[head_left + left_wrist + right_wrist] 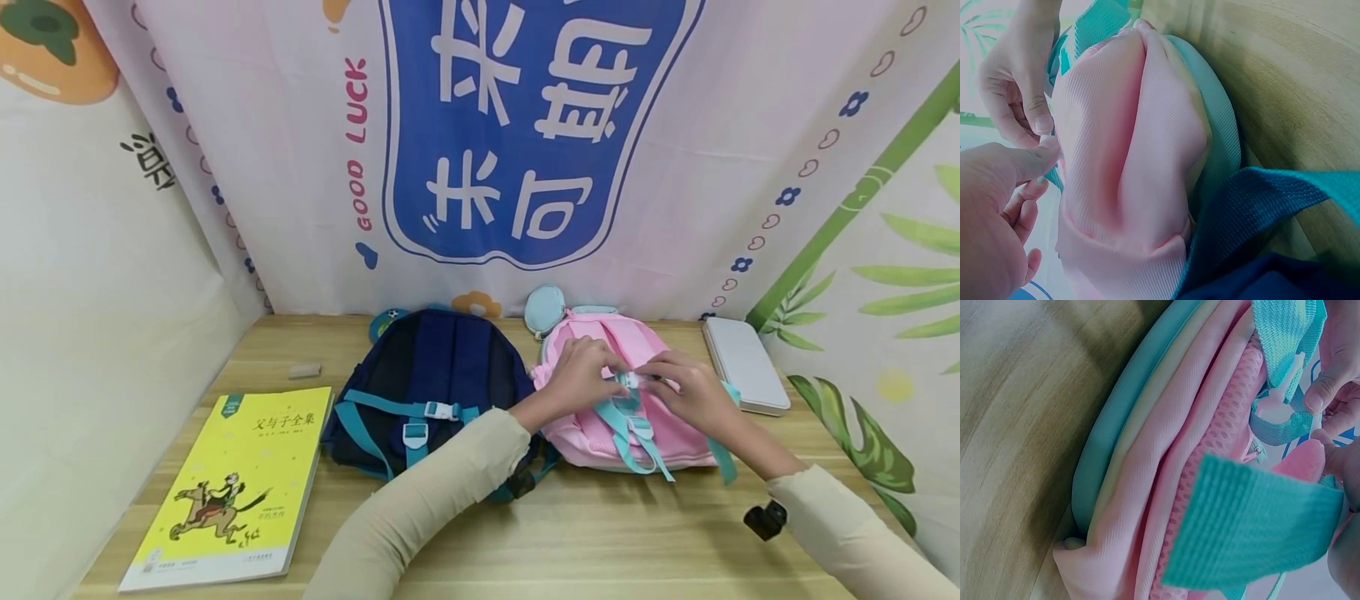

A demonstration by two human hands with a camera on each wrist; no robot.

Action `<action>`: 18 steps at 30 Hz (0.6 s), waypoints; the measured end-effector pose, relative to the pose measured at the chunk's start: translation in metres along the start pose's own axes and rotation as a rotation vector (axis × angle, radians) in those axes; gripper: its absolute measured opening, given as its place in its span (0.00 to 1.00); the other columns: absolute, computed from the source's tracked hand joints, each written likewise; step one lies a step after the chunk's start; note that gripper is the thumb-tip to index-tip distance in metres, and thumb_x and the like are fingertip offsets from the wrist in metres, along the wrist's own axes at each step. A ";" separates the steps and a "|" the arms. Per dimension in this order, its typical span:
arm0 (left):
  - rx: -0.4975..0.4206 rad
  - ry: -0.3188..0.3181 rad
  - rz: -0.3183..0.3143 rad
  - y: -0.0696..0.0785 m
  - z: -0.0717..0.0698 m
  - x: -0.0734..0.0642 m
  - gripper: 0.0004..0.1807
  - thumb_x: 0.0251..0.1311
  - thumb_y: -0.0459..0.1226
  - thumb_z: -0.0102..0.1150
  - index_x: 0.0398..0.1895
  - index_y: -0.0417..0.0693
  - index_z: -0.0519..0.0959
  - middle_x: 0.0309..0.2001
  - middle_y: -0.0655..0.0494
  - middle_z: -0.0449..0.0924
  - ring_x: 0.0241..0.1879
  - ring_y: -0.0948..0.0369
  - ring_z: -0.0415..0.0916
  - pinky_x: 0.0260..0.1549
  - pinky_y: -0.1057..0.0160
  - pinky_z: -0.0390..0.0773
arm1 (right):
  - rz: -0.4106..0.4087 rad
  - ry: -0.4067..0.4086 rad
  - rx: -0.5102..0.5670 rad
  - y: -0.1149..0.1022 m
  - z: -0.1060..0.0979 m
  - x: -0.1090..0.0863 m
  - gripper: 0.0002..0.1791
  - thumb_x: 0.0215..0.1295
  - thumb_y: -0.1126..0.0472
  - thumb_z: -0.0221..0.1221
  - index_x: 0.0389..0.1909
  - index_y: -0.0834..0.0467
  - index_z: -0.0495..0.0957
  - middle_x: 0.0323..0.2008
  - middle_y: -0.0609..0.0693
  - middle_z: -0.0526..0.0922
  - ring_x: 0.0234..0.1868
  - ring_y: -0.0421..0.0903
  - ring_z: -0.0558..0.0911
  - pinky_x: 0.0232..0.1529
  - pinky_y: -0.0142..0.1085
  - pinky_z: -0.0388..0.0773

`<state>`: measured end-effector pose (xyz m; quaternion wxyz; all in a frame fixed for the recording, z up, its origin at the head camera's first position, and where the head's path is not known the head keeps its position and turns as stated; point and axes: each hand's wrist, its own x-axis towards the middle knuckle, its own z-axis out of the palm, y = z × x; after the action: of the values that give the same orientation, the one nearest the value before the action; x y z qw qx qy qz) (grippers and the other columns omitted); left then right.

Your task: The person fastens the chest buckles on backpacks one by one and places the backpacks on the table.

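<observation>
A pink backpack [573, 437] lies with its strap side up, at right of centre on the table. Over it, my left hand [576, 377] and right hand [693, 398] meet at a small white buckle [630, 381] on the turquoise straps. Thumb and fingers of each hand pinch one side of the buckle. In the left wrist view the two thumbs nearly meet beside the pink fabric [1110, 137], and the buckle is mostly hidden. A loose turquoise strap end [1254, 525] hangs in front of the right wrist camera.
To the left lies a navy backpack [491, 362] with turquoise straps and white buckles. A yellow book [247, 450] and a small grey block [304, 371] are farther left. A white flat case [746, 367] lies at the right, and a printed curtain [300, 208] hangs behind.
</observation>
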<state>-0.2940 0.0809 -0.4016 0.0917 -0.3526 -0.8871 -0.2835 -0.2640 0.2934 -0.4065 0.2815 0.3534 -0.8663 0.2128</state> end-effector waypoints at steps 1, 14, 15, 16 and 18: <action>-0.002 0.001 0.000 0.000 0.000 0.000 0.14 0.53 0.47 0.77 0.44 0.58 0.91 0.37 0.65 0.86 0.39 0.65 0.72 0.48 0.64 0.65 | 0.002 0.000 0.001 0.000 0.000 0.000 0.19 0.42 0.81 0.74 0.37 0.63 0.88 0.33 0.52 0.88 0.32 0.46 0.84 0.36 0.21 0.76; 0.017 0.015 0.009 0.000 0.003 0.003 0.14 0.53 0.48 0.78 0.43 0.59 0.91 0.37 0.67 0.88 0.38 0.67 0.73 0.47 0.65 0.65 | 0.003 0.006 0.008 -0.002 0.001 0.000 0.20 0.41 0.81 0.74 0.37 0.62 0.88 0.34 0.52 0.88 0.33 0.47 0.85 0.38 0.19 0.75; 0.018 0.014 0.008 0.000 0.003 0.002 0.14 0.53 0.48 0.77 0.43 0.59 0.91 0.37 0.67 0.88 0.38 0.67 0.73 0.47 0.65 0.65 | 0.006 0.004 0.009 -0.002 0.001 0.000 0.20 0.41 0.81 0.74 0.37 0.62 0.88 0.34 0.52 0.88 0.33 0.47 0.85 0.38 0.19 0.75; 0.014 0.013 0.006 0.000 0.003 0.002 0.14 0.53 0.48 0.77 0.43 0.59 0.91 0.37 0.67 0.88 0.38 0.67 0.72 0.47 0.65 0.65 | 0.008 0.002 0.008 -0.002 0.001 0.000 0.20 0.42 0.81 0.74 0.37 0.62 0.88 0.34 0.51 0.88 0.33 0.46 0.85 0.38 0.19 0.75; 0.009 0.011 0.003 0.001 0.003 0.002 0.14 0.53 0.48 0.77 0.44 0.59 0.91 0.37 0.67 0.88 0.38 0.67 0.72 0.47 0.65 0.65 | 0.015 -0.005 0.007 -0.002 0.000 0.000 0.20 0.42 0.80 0.74 0.38 0.61 0.88 0.35 0.51 0.88 0.33 0.46 0.85 0.38 0.22 0.77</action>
<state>-0.2950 0.0839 -0.4028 0.0986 -0.3518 -0.8874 -0.2811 -0.2625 0.2917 -0.4061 0.2763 0.3484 -0.8690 0.2170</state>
